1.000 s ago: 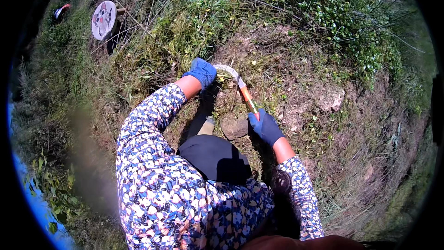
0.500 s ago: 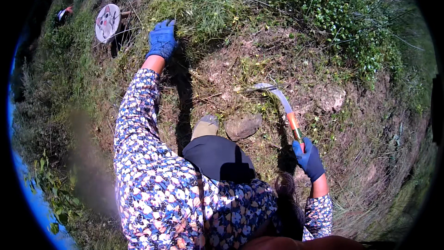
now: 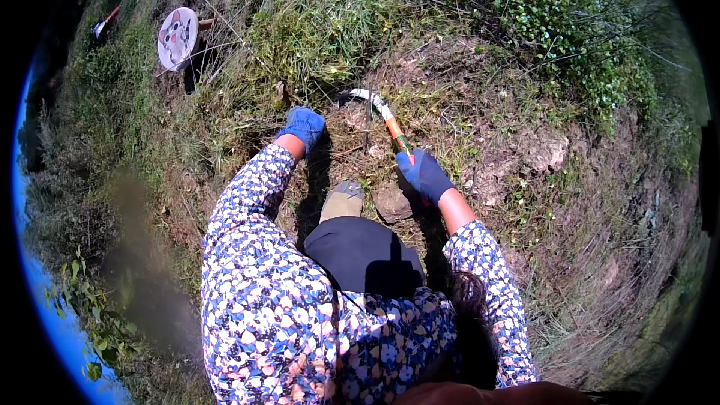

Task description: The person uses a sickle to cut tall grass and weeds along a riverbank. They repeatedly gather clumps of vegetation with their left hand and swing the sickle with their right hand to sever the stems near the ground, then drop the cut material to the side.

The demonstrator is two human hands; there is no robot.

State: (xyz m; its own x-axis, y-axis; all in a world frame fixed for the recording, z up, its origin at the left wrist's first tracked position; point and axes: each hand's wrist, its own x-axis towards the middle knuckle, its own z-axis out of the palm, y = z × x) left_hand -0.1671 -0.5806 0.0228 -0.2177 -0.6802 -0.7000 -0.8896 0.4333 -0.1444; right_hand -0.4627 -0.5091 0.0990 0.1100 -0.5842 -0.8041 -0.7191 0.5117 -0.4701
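Observation:
My right hand (image 3: 424,175), in a blue glove, is wrapped round the orange, green and red handle of a sickle (image 3: 396,133). The curved metal blade points away and bends left, its tip close to low grass and weeds (image 3: 319,75). To the left of the blade, my left hand (image 3: 304,126), gloved in blue too, is curled up low over dry stalks and soil. Its fingertips face away from me, so whatever they hold is hidden. A small gap separates the left hand from the blade.
A flat brown stone (image 3: 391,204) lies beside my shoe (image 3: 343,199). A round stool (image 3: 178,39) with a cartoon animal face on its seat lies tipped at the far left. Leafy bushes with small white flowers (image 3: 559,19) grow at the far right. A paler rock (image 3: 546,151) sits right.
My left hand has drawn back toward me and to the right, away from the grass near the stool. My right hand has swung the sickle left and forward, close to the left hand.

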